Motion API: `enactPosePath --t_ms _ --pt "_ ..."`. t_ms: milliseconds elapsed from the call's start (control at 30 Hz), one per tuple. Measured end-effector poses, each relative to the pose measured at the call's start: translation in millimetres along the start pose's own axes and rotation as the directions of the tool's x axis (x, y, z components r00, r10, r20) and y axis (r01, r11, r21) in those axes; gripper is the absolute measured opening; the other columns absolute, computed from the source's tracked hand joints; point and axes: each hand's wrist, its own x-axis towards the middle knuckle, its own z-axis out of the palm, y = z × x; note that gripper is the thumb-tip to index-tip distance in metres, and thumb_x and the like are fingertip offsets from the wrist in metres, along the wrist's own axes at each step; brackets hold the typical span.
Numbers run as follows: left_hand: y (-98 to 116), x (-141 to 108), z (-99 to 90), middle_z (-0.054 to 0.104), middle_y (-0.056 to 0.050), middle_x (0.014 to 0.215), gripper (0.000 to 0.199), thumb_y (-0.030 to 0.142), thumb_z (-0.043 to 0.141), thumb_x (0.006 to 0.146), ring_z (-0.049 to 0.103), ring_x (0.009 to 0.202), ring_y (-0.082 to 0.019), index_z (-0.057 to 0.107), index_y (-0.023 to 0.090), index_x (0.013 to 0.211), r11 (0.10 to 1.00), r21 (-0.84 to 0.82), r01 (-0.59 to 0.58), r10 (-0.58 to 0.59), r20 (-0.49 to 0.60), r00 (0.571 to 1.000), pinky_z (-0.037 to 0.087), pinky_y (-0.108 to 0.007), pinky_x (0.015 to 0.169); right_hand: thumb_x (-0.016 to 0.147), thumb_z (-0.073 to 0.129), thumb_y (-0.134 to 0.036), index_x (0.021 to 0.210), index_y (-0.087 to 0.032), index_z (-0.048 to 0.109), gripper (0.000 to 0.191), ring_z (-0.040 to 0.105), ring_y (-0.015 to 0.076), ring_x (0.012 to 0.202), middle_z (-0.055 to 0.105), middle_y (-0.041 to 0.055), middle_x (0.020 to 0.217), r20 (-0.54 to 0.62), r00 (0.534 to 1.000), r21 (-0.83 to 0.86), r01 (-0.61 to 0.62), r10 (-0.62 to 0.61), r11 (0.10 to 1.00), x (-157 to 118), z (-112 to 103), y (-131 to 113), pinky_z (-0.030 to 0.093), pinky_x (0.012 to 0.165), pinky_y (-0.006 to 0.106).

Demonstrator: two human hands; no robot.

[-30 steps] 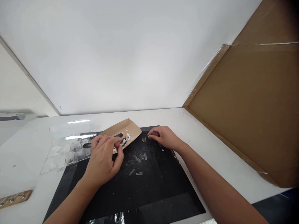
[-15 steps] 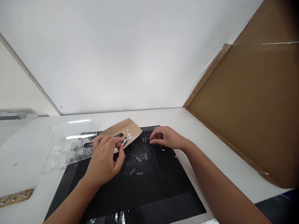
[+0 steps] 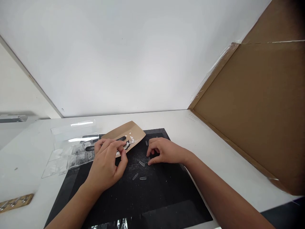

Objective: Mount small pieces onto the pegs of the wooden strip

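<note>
Since half a second ago, brought the right hand (image 3: pixel 164 151) nearer, down to a clear tapered sliver (image 3: pixel 149 158) on the black mat (image 3: pixel 152 200); cannot tell whether clamped on it. Kept the left hand (image 3: pixel 106 163) over the creased brown-paper tray (image 3: pixel 119 129) of white flakes (image 3: pixel 132 140), grip likewise impossible to judge. Arranged on a white tabletop (image 3: pixel 171 121), between smooth white wall (image 3: pixel 119 63) and cardboard (image 3: pixel 262 111).

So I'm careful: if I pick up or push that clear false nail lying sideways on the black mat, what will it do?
The clear false nail will probably feel light, since it looks small and thin. Its see-through, plastic look suggests stiffness. It lies low on the black mat, so it'd likely slide, not roll.
</note>
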Motion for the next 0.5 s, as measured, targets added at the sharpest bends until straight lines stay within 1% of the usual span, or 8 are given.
enactPosePath --t_ms 133,200,267,333,433,500 --pt "-0.9 0.1 1.5 0.069 -0.001 0.088 0.025 0.011 0.058 0.097 0.068 0.092 -0.022 0.055 0.02 0.12 1.0 -0.011 0.002 -0.002 0.002 1.0 0.038 -0.048 0.106 0.077 0.092 -0.045 0.083 -0.021 0.079 0.028 0.061 0.014 0.076 0.064 -0.0001 0.084 -0.004 1.0 0.054 -0.004 0.004 0.999 -1.0 -1.4 -3.1 0.047 0.065 0.025" --pt "-1.1 -0.5 1.7 0.069 -0.001 0.088 0.024 0.011 0.058 0.097 0.068 0.091 -0.022 0.055 0.02 0.119 1.0 -0.015 0.002 -0.002 0.006 1.0 0.038 -0.048 0.105 0.079 0.091 -0.047 0.079 -0.021 0.078 0.029 0.061 0.0131 0.072 0.065 -0.0009 0.082 0.011 1.0 0.129 -0.018 0.017 0.992 -2.8 -3.6 -3.7 0.047 0.063 0.024" --pt "-0.6 -1.0 1.4 0.068 -0.001 0.088 0.024 0.011 0.058 0.097 0.068 0.091 -0.022 0.055 0.02 0.119 1.0 -0.022 -0.003 0.003 0.019 1.0 0.037 -0.048 0.105 0.081 0.088 -0.051 0.079 -0.021 0.077 0.032 0.062 0.0131 0.071 0.067 -0.001 0.083 0.008 0.999 0.207 -0.038 0.037 0.978 -5.1 -6.9 -2.1 0.049 0.062 0.025" --pt "0.3 -1.4 1.0 0.068 0.0 0.088 0.024 0.01 0.057 0.097 0.068 0.091 -0.022 0.055 0.02 0.119 0.999 -0.029 -0.015 0.016 0.035 0.999 0.036 -0.048 0.106 0.083 0.086 -0.053 0.081 -0.022 0.076 0.032 0.063 0.0138 0.071 0.07 -0.0007 0.084 -0.051 0.996 0.225 -0.065 0.078 0.972 -6.7 -10.9 2.4 0.05 0.063 0.025" --pt "0.6 -1.4 1.1 0.069 0.0 0.087 0.025 0.01 0.058 0.097 0.069 0.093 -0.023 0.055 0.021 0.12 0.999 -0.023 -0.035 0.036 0.043 0.998 0.034 -0.048 0.105 0.084 0.085 -0.049 0.081 -0.023 0.077 0.028 0.065 0.0149 0.072 0.072 -0.0007 0.083 -0.204 0.967 0.103 -0.134 0.153 0.986 -6.8 -16.8 13.3 0.049 0.063 0.026" --pt "-0.5 -1.3 1.5 0.07 0.0 0.087 0.023 0.011 0.057 0.099 0.07 0.093 -0.023 0.056 0.021 0.12 0.999 -0.008 -0.037 0.037 0.04 0.998 0.033 -0.049 0.105 0.085 0.084 -0.045 0.08 -0.025 0.078 0.022 0.065 0.0156 0.074 0.073 -0.0008 0.084 -0.276 0.945 0.017 -0.176 0.174 0.984 -6.0 -20.1 21.0 0.047 0.065 0.027"
